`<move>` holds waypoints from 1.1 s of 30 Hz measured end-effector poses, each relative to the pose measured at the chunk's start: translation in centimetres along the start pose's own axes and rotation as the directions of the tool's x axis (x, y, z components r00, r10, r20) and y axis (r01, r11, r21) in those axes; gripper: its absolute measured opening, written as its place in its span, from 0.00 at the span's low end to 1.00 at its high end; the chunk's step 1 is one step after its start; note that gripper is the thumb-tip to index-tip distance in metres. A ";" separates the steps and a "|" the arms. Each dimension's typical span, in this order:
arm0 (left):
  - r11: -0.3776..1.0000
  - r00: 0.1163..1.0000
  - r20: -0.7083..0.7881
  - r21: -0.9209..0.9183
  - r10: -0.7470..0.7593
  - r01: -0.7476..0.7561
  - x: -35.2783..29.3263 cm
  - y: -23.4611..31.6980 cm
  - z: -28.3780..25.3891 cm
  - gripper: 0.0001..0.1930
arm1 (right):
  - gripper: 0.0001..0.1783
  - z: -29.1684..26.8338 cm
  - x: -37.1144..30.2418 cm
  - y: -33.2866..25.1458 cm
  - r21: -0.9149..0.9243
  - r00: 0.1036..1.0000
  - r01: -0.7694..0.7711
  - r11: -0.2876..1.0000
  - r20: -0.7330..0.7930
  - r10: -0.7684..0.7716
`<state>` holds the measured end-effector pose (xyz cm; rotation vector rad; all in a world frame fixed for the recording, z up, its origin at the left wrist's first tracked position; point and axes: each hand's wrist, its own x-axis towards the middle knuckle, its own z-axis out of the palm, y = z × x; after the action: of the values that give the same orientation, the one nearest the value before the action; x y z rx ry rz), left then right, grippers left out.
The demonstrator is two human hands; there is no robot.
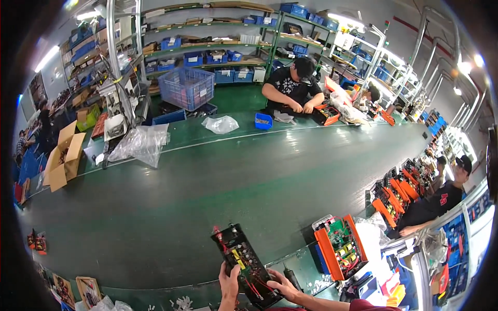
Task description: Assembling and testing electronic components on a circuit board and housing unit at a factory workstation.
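A black open-topped electronics unit (244,262) with a populated circuit board, yellow parts and red wires lies tilted between my hands. My left hand (229,284) is closed round its left edge, thumb over the board. Across from it, my right hand (283,286) grips the lower right edge near the red wires. A black cylindrical tool (292,280), its kind unclear, stands just beyond my right hand. To the right sits another unit with orange side panels (340,246), its green board exposed.
A long green conveyor belt (207,202) runs in front of me. Co-workers (293,88) sit across it and at the right, beside a row of orange-panelled units (397,194). Small white parts (181,303) lie near me. A cardboard box (65,158) and plastic bags (142,145) are at the far left.
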<state>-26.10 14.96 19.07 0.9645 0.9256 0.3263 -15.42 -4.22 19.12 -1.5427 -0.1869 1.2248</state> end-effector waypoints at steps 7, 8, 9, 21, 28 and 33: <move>0.982 0.967 -0.207 -0.086 0.147 -0.168 -1.8 0.5 -0.7 0.26 | 0.51 -1.3 1.1 1.7 -0.176 0.975 -0.101 0.979 0.178 0.133; 0.978 0.966 -0.199 -0.090 0.168 -0.188 -2.2 0.2 -0.7 0.27 | 0.52 -0.6 0.4 0.1 -0.266 0.973 -0.150 0.952 0.131 0.190; 0.973 0.965 -0.181 -0.092 0.191 -0.210 -2.1 -0.2 -0.9 0.28 | 0.51 -0.3 0.0 -1.2 -0.228 0.957 -0.138 0.964 0.222 0.190; 0.920 0.869 -0.361 -0.067 0.339 -0.387 -6.6 -5.2 -2.7 0.29 | 0.31 0.2 -0.8 2.8 0.294 0.906 -0.419 0.859 0.197 0.374; 0.963 0.899 -0.351 0.035 0.263 -0.268 -7.3 -4.3 -2.0 0.37 | 0.37 0.4 -7.8 -3.7 0.314 0.925 -0.367 0.876 0.222 0.308; 0.937 0.847 -0.445 -0.050 0.290 -0.346 -8.9 -6.2 -4.2 0.24 | 0.33 3.4 -9.0 -4.7 -0.216 0.957 0.030 0.976 0.287 0.035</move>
<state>-35.55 8.41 17.72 0.9424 1.1292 0.9048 -19.94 -6.27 28.59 -1.5423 -0.5271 1.4687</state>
